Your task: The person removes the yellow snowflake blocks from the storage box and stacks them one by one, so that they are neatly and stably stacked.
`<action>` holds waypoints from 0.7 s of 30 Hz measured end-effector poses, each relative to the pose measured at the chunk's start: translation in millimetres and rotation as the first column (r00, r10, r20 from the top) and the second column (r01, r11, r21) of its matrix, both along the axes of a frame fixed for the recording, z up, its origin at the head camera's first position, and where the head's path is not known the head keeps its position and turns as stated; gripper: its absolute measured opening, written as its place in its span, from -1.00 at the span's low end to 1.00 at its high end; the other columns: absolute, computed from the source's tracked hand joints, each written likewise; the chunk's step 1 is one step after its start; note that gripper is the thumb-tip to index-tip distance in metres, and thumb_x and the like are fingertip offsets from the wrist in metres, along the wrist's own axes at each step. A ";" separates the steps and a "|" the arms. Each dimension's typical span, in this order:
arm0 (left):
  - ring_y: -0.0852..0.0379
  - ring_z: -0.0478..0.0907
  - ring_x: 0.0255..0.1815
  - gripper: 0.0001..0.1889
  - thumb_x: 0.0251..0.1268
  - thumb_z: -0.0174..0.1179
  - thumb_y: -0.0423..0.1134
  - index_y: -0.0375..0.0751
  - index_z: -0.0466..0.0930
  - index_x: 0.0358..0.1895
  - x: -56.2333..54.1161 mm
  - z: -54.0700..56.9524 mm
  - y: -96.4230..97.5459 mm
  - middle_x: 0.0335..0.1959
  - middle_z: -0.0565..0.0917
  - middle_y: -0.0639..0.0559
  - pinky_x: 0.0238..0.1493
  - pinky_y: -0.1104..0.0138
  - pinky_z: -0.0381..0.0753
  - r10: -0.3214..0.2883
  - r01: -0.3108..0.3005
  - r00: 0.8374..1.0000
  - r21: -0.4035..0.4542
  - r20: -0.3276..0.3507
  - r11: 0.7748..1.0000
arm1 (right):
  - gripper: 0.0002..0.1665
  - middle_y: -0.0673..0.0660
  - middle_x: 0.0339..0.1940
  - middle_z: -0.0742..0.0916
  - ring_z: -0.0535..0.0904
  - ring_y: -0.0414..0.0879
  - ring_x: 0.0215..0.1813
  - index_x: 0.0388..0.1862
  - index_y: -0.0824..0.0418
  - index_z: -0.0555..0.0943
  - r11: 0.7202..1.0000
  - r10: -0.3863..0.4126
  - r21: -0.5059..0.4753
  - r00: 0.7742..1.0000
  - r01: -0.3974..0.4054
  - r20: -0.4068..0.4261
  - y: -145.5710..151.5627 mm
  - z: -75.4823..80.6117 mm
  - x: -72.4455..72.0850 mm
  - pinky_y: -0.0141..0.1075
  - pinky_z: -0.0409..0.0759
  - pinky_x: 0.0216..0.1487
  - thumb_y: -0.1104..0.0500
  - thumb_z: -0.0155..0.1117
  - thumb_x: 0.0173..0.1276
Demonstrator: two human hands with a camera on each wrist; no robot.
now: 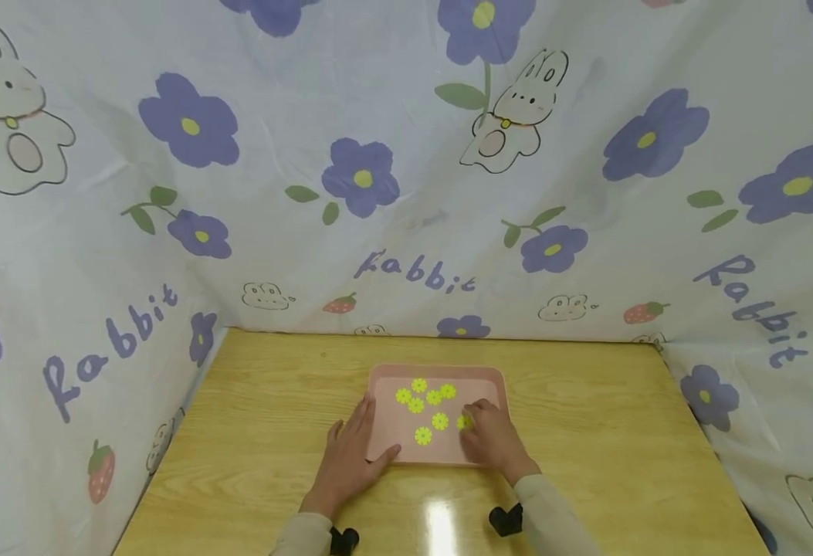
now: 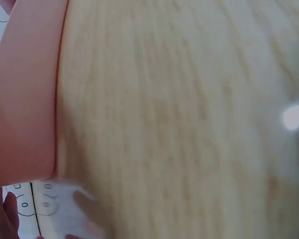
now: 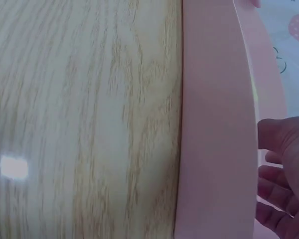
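Observation:
A pink tray [image 1: 441,455] lies on the wooden table, with several small yellow-green flower-shaped pieces [image 1: 440,421] scattered inside it. My left hand [image 1: 350,455] rests against the tray's left side, its fingers straight along the edge and its thumb spread over the front left corner. Over the right part of the tray, my right hand [image 1: 492,440] has its fingers bent and pinches one flower-shaped piece [image 1: 463,422] between thumb and fingers. In the right wrist view the tray's wall [image 3: 217,124] hides the fingertips of the right hand [image 3: 294,174] and the piece.
The wooden table [image 1: 260,432] reaches out on both sides of the tray. A white cloth [image 1: 406,232] printed with rabbits and purple flowers hangs behind and on both sides. Black mounts [image 1: 506,520] sit by the wrists. Light reflects off the table's front.

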State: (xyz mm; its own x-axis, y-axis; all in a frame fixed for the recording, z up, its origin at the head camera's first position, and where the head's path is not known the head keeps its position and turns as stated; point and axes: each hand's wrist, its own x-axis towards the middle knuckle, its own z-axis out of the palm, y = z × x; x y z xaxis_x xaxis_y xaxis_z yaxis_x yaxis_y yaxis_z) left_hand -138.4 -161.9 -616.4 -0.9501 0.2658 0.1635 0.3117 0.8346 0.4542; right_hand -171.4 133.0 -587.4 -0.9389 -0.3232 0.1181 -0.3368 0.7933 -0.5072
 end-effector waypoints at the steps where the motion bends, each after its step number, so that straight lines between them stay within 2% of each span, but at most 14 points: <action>1: -0.04 0.05 0.67 0.04 0.44 0.07 0.39 -0.26 -0.07 0.69 -0.1 -1.5 0.2 0.70 0.02 -0.11 0.48 -0.31 0.14 0.000 0.000 1.000 0.008 -0.011 1.000 | -0.60 0.33 -0.01 0.71 0.67 0.16 0.02 0.07 0.47 0.69 1.000 -0.011 0.009 1.000 0.011 0.010 -1.3 -0.9 -0.2 0.02 0.68 0.09 0.31 0.46 0.29; 7: -0.08 0.13 0.64 0.03 0.46 0.09 0.35 -0.27 -0.10 0.69 -2.1 -10.1 0.2 0.70 0.01 -0.13 0.44 -0.25 0.23 -0.012 0.014 1.000 0.053 -0.020 0.998 | -0.70 0.14 -0.24 0.68 0.50 -0.13 -0.32 -0.09 0.36 0.73 0.995 -0.083 0.050 0.996 0.081 0.039 -6.2 -6.9 -2.0 -0.17 0.64 -0.21 0.22 0.55 0.27; 11: -0.09 0.23 0.59 0.04 0.43 0.15 0.34 -0.24 -0.09 0.69 -3.4 -15.4 2.7 0.71 0.00 -0.09 0.44 -0.22 0.25 0.010 -0.008 1.000 0.084 -0.023 0.996 | -0.72 0.10 -0.27 0.66 0.49 -0.18 -0.36 -0.11 0.34 0.76 0.994 -0.094 0.060 0.995 0.092 0.025 -3.7 -12.0 -4.5 -0.20 0.65 -0.26 0.18 0.54 0.29; 15: -0.10 0.32 0.54 0.05 0.42 0.17 0.33 -0.23 -0.09 0.69 1.6 -17.2 -2.9 0.71 -0.01 -0.06 0.43 -0.18 0.28 0.047 -0.044 0.998 0.083 -0.030 0.996 | -0.69 0.12 -0.27 0.66 0.52 -0.17 -0.36 -0.11 0.36 0.75 0.996 -0.078 0.034 0.996 0.077 0.038 -9.5 -15.1 -5.0 -0.18 0.67 -0.26 0.17 0.55 0.29; 21: -0.09 0.29 0.56 0.04 0.42 0.19 0.31 -0.22 -0.09 0.70 -0.8 -15.3 1.6 0.72 -0.04 -0.04 0.44 -0.17 0.27 0.027 -0.024 0.999 0.111 -0.024 0.993 | -0.64 0.09 -0.26 0.69 0.50 -0.21 -0.39 -0.01 0.26 0.70 0.993 -0.115 0.013 0.992 0.114 0.045 -5.6 -14.1 -5.5 -0.22 0.64 -0.28 0.19 0.57 0.26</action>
State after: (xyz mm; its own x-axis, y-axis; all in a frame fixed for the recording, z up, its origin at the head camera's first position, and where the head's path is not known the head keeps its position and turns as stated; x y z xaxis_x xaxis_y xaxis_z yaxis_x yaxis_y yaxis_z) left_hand -139.3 -160.4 -631.7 -0.9515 0.2202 0.2148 0.3034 0.7874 0.5367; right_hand -176.9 127.5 -601.5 -0.9742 -0.2142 0.0712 -0.2200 0.8308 -0.5112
